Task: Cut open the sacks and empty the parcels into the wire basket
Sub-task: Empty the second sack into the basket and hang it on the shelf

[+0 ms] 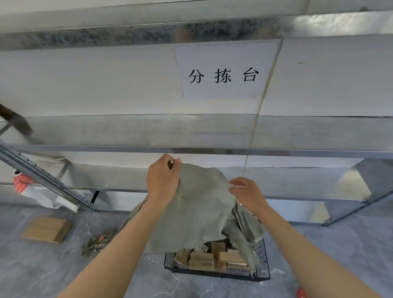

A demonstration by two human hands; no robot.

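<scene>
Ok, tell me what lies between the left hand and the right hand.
In the head view, the grey-green sack spans the gap: the left hand grips its top corner, and its cloth reaches the right hand, whose grip is blurred.

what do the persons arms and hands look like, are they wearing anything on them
Both arms are bare as far as the frame shows, with no sleeves in view. The left hand and the right hand have no gloves. No watch, band or ring shows on the wrists or on the fingers that can be seen.
</scene>
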